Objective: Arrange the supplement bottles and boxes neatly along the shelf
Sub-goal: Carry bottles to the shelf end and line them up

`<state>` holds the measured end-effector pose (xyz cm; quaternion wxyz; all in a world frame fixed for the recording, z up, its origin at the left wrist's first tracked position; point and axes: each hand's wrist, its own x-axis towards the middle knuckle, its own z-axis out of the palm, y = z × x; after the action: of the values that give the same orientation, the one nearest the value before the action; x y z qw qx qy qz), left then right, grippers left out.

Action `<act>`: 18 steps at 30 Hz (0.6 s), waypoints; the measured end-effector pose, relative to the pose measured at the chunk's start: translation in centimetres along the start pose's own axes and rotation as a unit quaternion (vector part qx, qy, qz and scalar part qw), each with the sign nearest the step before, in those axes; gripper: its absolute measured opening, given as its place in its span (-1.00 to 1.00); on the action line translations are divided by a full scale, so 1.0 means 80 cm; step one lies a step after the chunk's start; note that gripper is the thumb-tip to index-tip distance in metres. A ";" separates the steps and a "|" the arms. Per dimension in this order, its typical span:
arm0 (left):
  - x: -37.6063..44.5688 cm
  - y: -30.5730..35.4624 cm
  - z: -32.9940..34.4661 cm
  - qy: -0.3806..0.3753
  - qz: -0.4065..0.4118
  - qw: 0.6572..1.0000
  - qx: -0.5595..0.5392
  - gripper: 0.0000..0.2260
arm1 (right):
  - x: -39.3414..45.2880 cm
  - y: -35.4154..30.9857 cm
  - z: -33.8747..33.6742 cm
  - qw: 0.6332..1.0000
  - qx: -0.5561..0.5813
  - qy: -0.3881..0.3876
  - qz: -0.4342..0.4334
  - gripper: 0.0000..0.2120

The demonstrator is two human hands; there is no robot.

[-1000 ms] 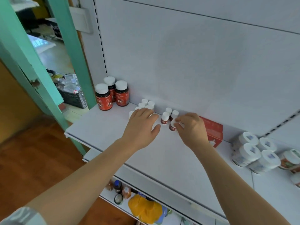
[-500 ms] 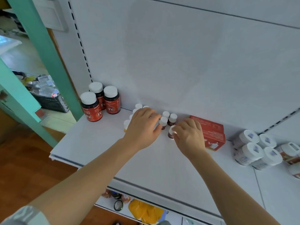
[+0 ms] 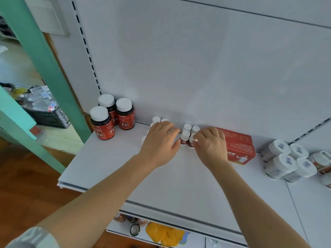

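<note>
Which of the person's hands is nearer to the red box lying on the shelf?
Right. The right hand sits directly beside the red box, overlapping its left end in this view. The left hand is farther left, beyond the four small bottles.

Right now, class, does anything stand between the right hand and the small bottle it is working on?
Nothing visible does. The right hand already pinches the small bottle at the front of the cluster of four. The left hand lies on the other side of that cluster, over other small bottles, and the red box lies behind the right hand.
</note>
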<state>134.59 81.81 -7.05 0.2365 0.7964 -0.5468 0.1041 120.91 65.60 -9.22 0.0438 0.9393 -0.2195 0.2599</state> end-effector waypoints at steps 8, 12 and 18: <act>0.009 -0.006 0.000 -0.022 0.006 1.000 -0.002 -0.72 | -0.001 0.000 -0.003 1.000 -0.009 -0.016 0.004 -0.90; 0.019 0.007 -0.001 0.009 0.015 0.999 -0.027 -0.78 | -0.012 0.000 -0.029 1.000 -0.006 0.016 0.016 -0.88; 0.029 0.050 0.012 -0.028 0.058 0.997 -0.033 -0.60 | -0.050 0.007 -0.084 0.995 -0.035 -0.005 0.092 -0.65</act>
<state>131.71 78.31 -5.83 0.2411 0.7574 -0.6018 0.0770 114.47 67.98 -5.50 0.0518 0.9143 -0.3141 0.2503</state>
